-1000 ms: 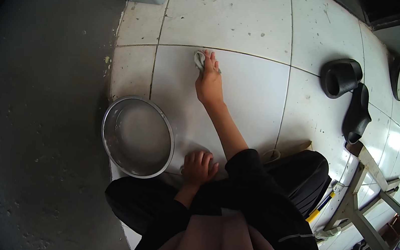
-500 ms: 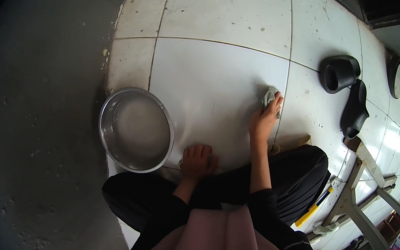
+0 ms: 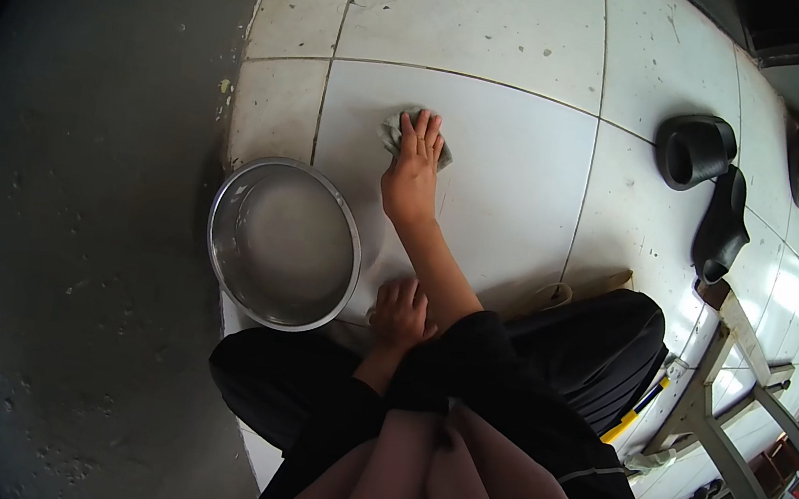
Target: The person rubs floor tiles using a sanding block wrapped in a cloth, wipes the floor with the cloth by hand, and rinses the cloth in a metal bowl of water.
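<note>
So over on the left, a dark grey floor [image 3: 92, 209] is taking up the whole side, and a round metal basin [image 3: 284, 244] is sitting right by the edge where the tiling starts. Next along, a greyish cloth [image 3: 389, 135] is lying on the big clean white tile [image 3: 515, 179], kinda toward its upper left. The right hand [image 3: 413, 173] is pressing down over it, palm down, fingers stretched out and a bit spread. Just below, the left hand [image 3: 399, 312] is resting low near the basin, fingers bent and bunched together; can't tell if it's gripping anything. Further right, a yellow-handled tool [image 3: 635, 412] is lying past the knee, and two black slippers [image 3: 695, 152] are sitting on the speckled tiles.
</note>
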{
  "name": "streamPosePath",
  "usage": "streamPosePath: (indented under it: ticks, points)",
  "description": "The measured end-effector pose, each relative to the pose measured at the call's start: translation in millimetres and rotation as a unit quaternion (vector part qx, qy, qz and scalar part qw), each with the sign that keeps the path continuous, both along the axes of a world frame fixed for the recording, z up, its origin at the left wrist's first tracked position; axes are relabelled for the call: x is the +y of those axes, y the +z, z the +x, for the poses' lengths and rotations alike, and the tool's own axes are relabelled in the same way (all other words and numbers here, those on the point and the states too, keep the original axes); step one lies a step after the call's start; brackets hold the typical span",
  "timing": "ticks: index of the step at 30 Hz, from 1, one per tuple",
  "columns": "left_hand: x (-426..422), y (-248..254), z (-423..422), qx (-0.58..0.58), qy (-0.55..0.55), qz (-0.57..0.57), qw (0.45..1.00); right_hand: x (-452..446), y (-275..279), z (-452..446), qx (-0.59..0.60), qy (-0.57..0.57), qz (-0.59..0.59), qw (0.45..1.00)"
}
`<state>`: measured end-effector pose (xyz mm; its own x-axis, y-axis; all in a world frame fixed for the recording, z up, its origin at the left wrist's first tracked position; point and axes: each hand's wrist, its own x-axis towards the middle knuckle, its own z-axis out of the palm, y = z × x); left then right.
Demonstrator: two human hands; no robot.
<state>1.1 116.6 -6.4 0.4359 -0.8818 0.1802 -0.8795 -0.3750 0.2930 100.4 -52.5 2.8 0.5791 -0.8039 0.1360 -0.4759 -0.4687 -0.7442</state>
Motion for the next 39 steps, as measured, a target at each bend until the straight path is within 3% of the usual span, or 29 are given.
streamPosePath:
  ticks: [2,3,4,5,9,12,15,21,24,26,30,31,33,35,37,39]
  points:
    - [-8.4,16.4,0.3,0.042,0.002,0.017,0.999,-14.8,13.8,-8.1,-0.087,0.023,0.079,0.993]
    - [-9.5,15.4,-0.1,0.043,0.006,0.017,0.999,-30.4,50.4,-21.3,-0.043,0.001,0.267,0.963]
    - [-9.8,14.0,-0.7,0.061,0.011,0.011,0.998,-42.4,50.5,-38.6,-0.043,-0.004,0.247,0.968]
    - [-9.4,12.8,-0.9,0.080,0.016,0.005,0.997,-48.3,47.2,-59.3,-0.121,-0.021,0.225,0.967]
    - [-11.1,14.5,-0.8,0.063,0.020,0.006,0.998,-62.5,62.5,-147.5,-0.149,-0.117,0.179,0.965]
    - [-12.1,15.0,-1.0,0.072,0.020,0.002,0.997,-54.9,55.1,-182.9,0.076,-0.220,0.156,0.960]
    - [-11.5,14.9,-1.0,0.071,0.025,0.023,0.997,-26.1,10.8,-175.3,0.128,-0.137,0.025,0.982]
    - [-9.1,16.7,0.1,0.094,0.015,0.013,0.995,21.5,-0.5,-95.3,0.080,-0.064,0.012,0.995]
    - [-4.5,6.9,-0.6,0.048,-0.003,0.049,0.998,31.0,-4.3,-56.5,0.061,-0.044,-0.004,0.997]
    - [-2.9,0.0,-1.6,0.065,0.012,-0.056,0.996,31.9,-5.7,-29.7,0.046,-0.001,0.008,0.999]
    - [-7.7,7.0,-0.2,0.040,0.034,-0.087,0.995,16.2,5.2,7.2,-0.021,0.063,-0.015,0.998]
    - [-8.4,11.3,0.1,0.035,0.020,-0.047,0.998,8.2,14.2,4.5,-0.024,0.065,-0.015,0.997]
    - [-9.1,14.0,-0.5,0.029,0.011,-0.006,0.999,-26.4,52.5,-15.6,0.024,0.078,0.328,0.941]
    - [-9.4,11.2,-1.0,0.072,0.015,-0.017,0.997,-41.1,40.4,-54.6,-0.091,0.040,0.339,0.935]
    - [-10.9,13.2,-1.9,0.073,0.025,-0.024,0.997,-45.7,59.3,-98.5,-0.129,-0.001,0.304,0.944]
    - [-9.7,12.7,-2.9,0.060,0.025,-0.010,0.998,-36.2,66.8,-132.6,-0.035,-0.083,0.276,0.957]
